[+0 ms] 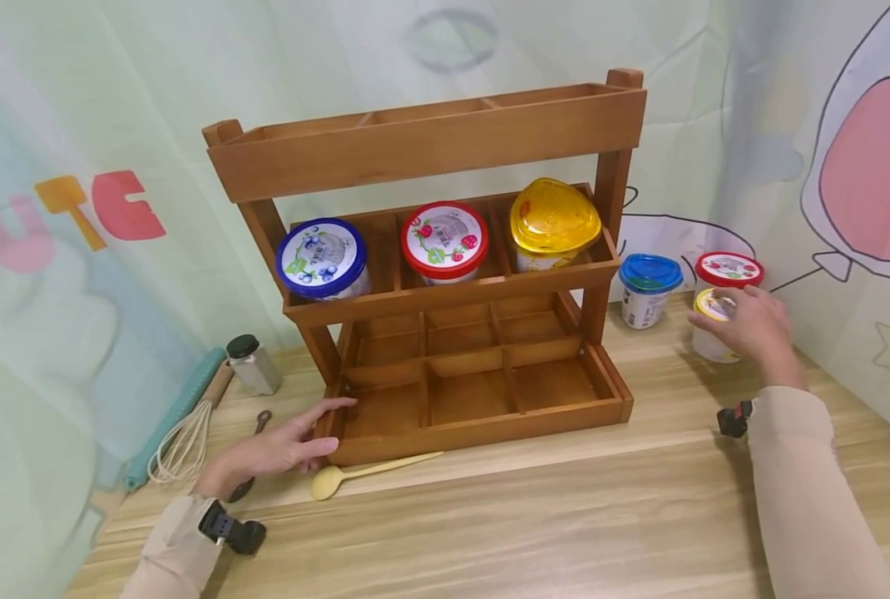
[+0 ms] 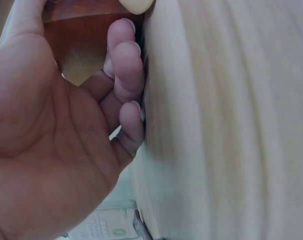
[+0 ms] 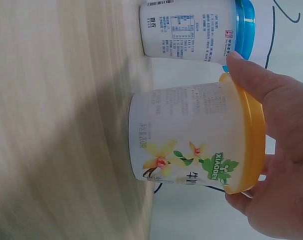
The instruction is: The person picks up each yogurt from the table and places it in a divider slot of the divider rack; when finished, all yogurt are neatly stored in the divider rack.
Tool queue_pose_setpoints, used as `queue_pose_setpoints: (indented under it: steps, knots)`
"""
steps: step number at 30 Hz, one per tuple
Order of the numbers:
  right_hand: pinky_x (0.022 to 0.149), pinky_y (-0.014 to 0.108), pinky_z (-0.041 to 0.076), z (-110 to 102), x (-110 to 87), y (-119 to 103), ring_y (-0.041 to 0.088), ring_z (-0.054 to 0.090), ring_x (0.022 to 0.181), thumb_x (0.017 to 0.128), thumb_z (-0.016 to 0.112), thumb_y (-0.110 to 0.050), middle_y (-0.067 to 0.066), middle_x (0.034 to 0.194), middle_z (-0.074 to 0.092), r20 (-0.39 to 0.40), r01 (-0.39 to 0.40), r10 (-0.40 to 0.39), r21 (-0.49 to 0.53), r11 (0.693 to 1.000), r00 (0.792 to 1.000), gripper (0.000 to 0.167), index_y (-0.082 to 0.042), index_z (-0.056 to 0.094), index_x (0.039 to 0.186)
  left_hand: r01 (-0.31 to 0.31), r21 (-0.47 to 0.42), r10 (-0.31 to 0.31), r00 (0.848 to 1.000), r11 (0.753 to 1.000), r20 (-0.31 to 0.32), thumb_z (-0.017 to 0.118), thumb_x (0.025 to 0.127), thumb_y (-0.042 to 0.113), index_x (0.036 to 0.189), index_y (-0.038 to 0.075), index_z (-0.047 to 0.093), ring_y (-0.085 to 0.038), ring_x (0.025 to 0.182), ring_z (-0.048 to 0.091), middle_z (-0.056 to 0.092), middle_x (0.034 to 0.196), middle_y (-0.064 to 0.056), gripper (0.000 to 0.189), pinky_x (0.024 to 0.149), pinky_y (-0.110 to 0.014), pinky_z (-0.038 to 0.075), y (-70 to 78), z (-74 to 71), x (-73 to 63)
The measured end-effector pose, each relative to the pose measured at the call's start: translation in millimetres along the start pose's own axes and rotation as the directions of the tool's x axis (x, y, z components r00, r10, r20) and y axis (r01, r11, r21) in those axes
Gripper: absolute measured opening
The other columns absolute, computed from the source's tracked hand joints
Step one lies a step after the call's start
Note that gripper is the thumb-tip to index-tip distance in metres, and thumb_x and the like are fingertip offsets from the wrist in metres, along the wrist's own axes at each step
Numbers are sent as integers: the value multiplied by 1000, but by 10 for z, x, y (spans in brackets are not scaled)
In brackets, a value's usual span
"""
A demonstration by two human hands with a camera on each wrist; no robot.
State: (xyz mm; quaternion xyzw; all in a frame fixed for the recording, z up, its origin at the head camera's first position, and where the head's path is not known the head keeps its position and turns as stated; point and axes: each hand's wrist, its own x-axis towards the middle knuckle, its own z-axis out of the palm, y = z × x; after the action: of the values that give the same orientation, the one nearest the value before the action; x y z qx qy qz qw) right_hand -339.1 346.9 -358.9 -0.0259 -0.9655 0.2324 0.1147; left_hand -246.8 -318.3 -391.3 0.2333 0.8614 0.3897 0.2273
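Observation:
At the right, my right hand [image 1: 761, 329] grips the rim of a yogurt cup with a yellow lid [image 3: 186, 135], thumb on one side and fingers on the other. The cup is upright; whether its base touches the table cannot be told. Beside it are a blue-lidded cup [image 1: 645, 291] and a red-lidded cup [image 1: 729, 268], the latter partly hidden. My left hand [image 1: 284, 445] rests at the lower left corner of a brown wooden rack [image 1: 482, 424]. Its lower fingers bend loosely near the tabletop in the left wrist view.
The rack's middle shelf carries a blue-lidded blueberry cup [image 1: 323, 258], a red-lidded cup [image 1: 445, 240] and a gold-lidded cup [image 1: 553, 220]. A yellow spoon [image 1: 328, 482] lies before the rack. Left are a black-capped jar [image 1: 254, 366], a whisk [image 1: 183, 441] and a teal rolling pin [image 1: 171, 420].

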Motion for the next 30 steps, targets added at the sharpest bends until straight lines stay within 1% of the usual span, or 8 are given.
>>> queue_pose_setpoints:
  steps: [5,8,13,17,20,24,28,30]
  knots:
    - [101,74,23,-4,-15,4,63,19,130,94,62,-55,44,146,20,32,-25,24,12,1000,999,82,4,39,146,-6,7,6,1000,1000,2,48,108,21,159,15,17,-19,67,55,55,83,-10,61,62,-32,51,11,-1,-6]
    - [98,74,25,-4,-22,-7,65,20,128,93,62,-53,44,147,18,53,-21,20,15,1000,998,82,3,38,147,-10,12,10,1000,1000,4,47,108,21,159,15,17,-19,67,55,56,83,-10,60,62,-32,51,-2,-2,-7]
    - [98,75,26,-3,-16,-22,67,19,127,93,64,-52,44,148,15,67,-9,7,25,1000,998,81,2,37,147,-2,18,2,1000,1000,-2,47,108,22,159,16,17,-17,66,56,57,83,-9,60,61,-32,51,-24,-4,-7]
    - [96,76,27,19,-15,5,66,19,128,92,65,-55,45,147,13,63,-12,8,52,999,998,83,0,38,149,-4,28,4,1000,1000,-5,47,108,22,159,16,17,-17,66,56,58,83,-9,60,61,-32,51,-35,2,-6]
    - [94,74,29,45,-18,-3,63,20,127,90,67,-56,44,145,18,30,6,-8,84,996,1000,83,-1,42,147,-2,24,2,1000,1000,-3,46,108,22,160,16,16,-17,66,56,57,84,-9,60,62,-32,51,-43,5,-4]
    - [96,72,27,43,-11,-65,60,22,128,86,73,-54,42,144,24,-48,54,-48,119,991,998,80,0,49,141,7,16,-7,1000,1000,-2,46,108,22,160,16,16,-17,67,55,56,85,-9,60,62,-32,51,-37,9,-1]
    - [100,71,24,-25,11,-164,58,22,132,84,78,-47,39,144,29,-140,124,-104,137,983,985,72,-1,55,134,5,14,-5,1000,1000,-4,47,108,22,160,16,16,-18,67,55,56,84,-10,61,61,-33,51,-18,12,-1]
    - [99,71,23,-72,17,-223,56,22,133,83,80,-44,37,144,31,-173,150,-123,150,977,977,67,-2,58,131,4,13,-4,1000,1000,-7,47,108,22,160,16,17,-18,66,55,57,84,-10,61,61,-32,51,-9,12,-2]
